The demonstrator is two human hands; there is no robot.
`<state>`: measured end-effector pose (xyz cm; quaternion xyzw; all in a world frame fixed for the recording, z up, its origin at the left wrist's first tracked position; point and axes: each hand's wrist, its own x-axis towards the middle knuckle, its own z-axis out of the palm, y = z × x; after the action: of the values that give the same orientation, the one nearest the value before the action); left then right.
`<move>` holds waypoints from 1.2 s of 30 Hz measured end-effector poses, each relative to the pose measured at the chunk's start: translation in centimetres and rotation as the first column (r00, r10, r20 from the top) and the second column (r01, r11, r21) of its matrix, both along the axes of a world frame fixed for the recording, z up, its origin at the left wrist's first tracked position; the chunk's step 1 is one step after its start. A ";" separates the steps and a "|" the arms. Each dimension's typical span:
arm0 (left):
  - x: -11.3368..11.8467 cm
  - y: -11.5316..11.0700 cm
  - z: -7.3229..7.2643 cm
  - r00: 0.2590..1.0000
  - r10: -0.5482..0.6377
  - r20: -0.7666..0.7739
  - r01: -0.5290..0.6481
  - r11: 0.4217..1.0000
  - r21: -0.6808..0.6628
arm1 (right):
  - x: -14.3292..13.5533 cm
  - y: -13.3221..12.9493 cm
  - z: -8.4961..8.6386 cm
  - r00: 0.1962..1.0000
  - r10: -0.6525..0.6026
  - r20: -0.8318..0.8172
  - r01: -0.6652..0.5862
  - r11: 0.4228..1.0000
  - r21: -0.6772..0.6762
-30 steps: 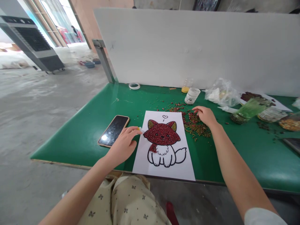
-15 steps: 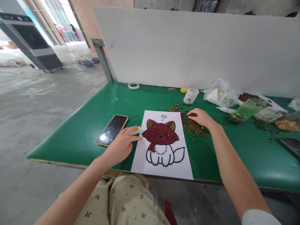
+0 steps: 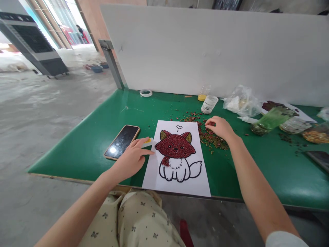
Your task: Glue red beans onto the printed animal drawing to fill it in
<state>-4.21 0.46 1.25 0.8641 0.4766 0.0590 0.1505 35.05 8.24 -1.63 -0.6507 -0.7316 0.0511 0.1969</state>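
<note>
My left hand rests at the left edge of a white sheet of paper, with a small white-and-yellow tube held among its fingers. Printed on the sheet is a cartoon fox. Dark red beans cover its head and a patch below it, and the inner ears are green; its body and tail are bare outline. Right of the sheet, my right hand pinches thumb and fingertips together over a scattered heap of green and red beans. Whatever lies between those fingertips is too small to make out.
A phone lies left of the paper. Behind are a tape roll, a clear tipped cup and a yellow-bottomed container. Plastic bags and a green bottle lie rightward. A white panel borders the table's back.
My right hand has shifted slightly at the bean heap, its fingertips drawing closer together. My left hand stays by the paper's edge. The whole view has moved a little.
</note>
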 end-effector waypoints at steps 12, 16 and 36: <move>-0.1 0.0 -0.3 0.999 -0.014 0.029 0.013 1.000 0.027 | -2.1 0.8 -1.3 0.989 0.096 0.116 -0.099 0.995 0.021; -0.2 0.0 -0.4 0.999 -0.023 0.035 0.021 0.999 0.033 | -2.1 1.0 -1.6 0.989 0.087 0.121 -0.088 0.996 0.007; -0.1 0.0 -0.1 0.999 -0.025 0.029 0.025 1.000 -0.003 | -1.7 1.2 -1.7 0.996 0.014 0.091 -0.014 1.000 0.008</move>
<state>-4.28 0.42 1.16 0.8688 0.4636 0.0689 0.1597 33.33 9.42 -3.37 -0.6463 -0.7445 0.0197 0.1661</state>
